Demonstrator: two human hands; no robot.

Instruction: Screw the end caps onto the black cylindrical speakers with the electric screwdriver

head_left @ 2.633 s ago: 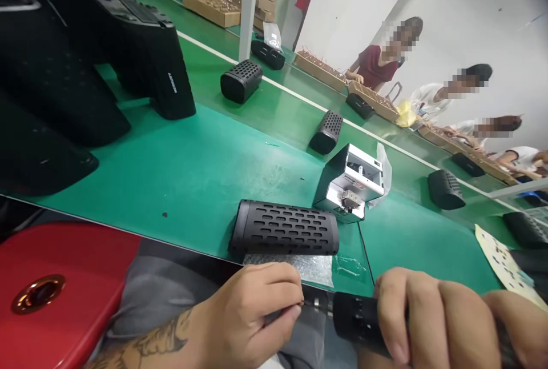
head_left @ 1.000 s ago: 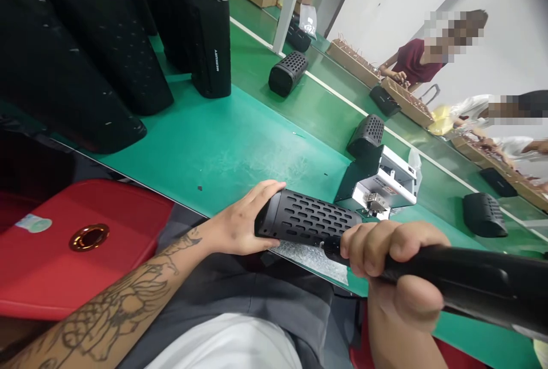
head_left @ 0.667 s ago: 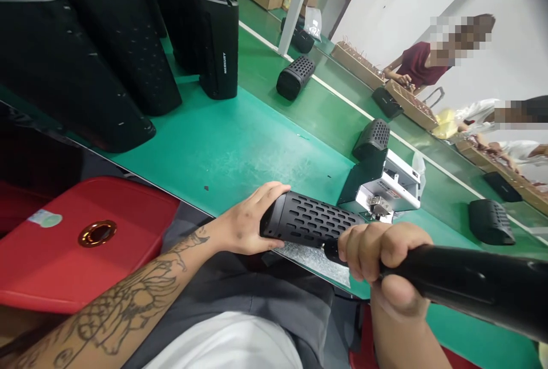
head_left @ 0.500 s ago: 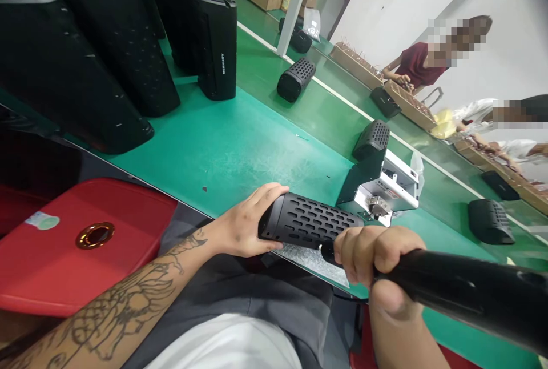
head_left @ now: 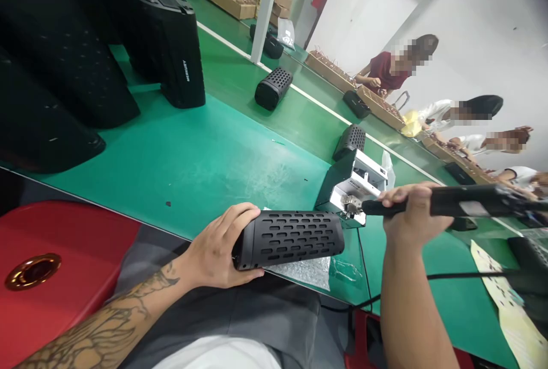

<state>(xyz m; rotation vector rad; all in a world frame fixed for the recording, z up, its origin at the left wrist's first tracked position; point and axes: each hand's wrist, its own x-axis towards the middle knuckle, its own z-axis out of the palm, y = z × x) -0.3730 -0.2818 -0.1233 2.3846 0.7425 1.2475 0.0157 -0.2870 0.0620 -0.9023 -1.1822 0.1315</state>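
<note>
Driver (head_left: 456,201) moved to silver box (head_left: 366,187), R fingers (head_left: 399,193) wrapped round handle, L fingers (head_left: 238,219) clasping spkr (head_left: 295,237).

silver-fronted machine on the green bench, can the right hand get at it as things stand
Probably yes: the right hand is close to the machine, and the black tool it grips points at the machine's front. Nothing appears to stand between them, though the hand is full.
</note>
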